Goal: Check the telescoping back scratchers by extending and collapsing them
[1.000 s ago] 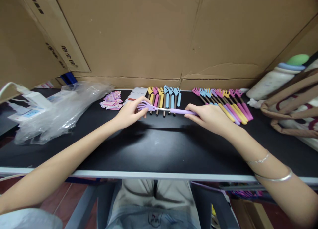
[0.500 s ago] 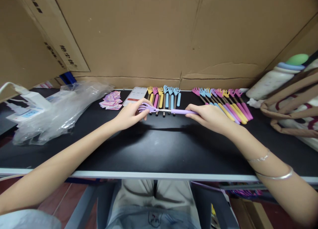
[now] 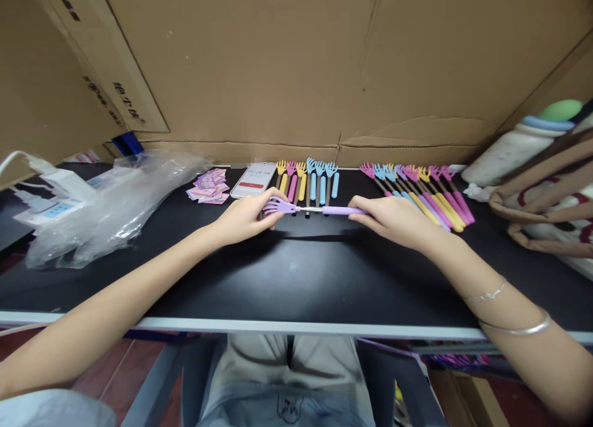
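Note:
A purple back scratcher [image 3: 340, 211] with a metal shaft is held level above the black table between my two hands. My left hand [image 3: 252, 218] has its fingers closed on the claw-shaped head. At the other end, my right hand [image 3: 386, 218] pinches the tip of the handle. Behind it lie several back scratcher heads on shafts with separate handles beside them, among them a blue handle [image 3: 335, 185]. To the right is a row of whole back scratchers [image 3: 433, 198] in pink, blue, purple and yellow, partly behind my right hand.
A phone [image 3: 254, 178] with a timer lies beside a pile of small pink cards [image 3: 208, 187]. Clear plastic bags [image 3: 111, 211] and a power strip [image 3: 50, 212] occupy the left. At right are a white bottle [image 3: 514, 152] and a brown-handled bag [image 3: 546, 211]. Cardboard [image 3: 259, 62] walls the back.
Both hands keep their hold on the purple back scratcher, whose position barely differs. The whole view has shifted very slightly.

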Tool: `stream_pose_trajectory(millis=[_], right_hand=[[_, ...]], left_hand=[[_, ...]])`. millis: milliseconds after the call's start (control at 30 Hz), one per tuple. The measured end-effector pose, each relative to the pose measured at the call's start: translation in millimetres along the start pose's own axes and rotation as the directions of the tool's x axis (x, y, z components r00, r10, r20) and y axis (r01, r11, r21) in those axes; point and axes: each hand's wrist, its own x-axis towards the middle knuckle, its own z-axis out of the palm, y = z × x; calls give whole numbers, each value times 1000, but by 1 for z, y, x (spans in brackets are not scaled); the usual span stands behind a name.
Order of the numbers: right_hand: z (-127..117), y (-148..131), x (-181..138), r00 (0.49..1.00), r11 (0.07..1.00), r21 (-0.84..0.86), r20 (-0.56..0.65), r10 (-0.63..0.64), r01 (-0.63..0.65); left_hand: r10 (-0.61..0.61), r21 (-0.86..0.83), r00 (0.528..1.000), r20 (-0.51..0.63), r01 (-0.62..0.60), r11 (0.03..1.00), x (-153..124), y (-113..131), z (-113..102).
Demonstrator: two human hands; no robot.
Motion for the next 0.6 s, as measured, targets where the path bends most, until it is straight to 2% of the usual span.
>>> stream_pose_trajectory(millis=[200, 600], right_hand=[[-2, -3, 0, 1000, 998, -62, 23, 3, -2], [3, -1, 0, 1000, 993, -113, 25, -14, 17]], left_hand=[[-10, 48, 999, -34, 11, 999, 0, -2, 2], [-11, 165, 1000, -27, 15, 986, 0, 0, 1]])
